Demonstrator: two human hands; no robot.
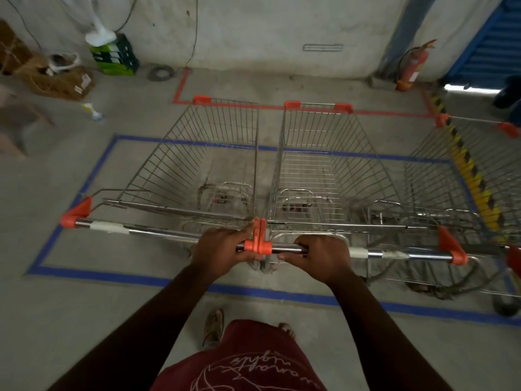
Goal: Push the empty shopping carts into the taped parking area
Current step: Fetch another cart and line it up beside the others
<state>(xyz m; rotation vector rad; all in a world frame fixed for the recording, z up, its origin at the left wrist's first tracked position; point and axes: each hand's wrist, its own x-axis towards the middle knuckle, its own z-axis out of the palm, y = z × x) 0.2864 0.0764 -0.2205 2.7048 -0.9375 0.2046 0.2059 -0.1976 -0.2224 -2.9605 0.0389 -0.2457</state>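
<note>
Orange end caps meet at centre frame, where the left hand (222, 246) and right hand (318, 255) each curl closed round a handle, steering the left cart (203, 153) and right cart (324, 159) together inside the blue tape outline (93, 179). A third cart (465, 176) is cut off at right.

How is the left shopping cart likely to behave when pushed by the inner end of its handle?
The left cart looks empty, so it probably rolls easily. The left hand grips off-centre, so it may swing sideways. Its wire basket looks stiff and unlikely to flex.
</note>
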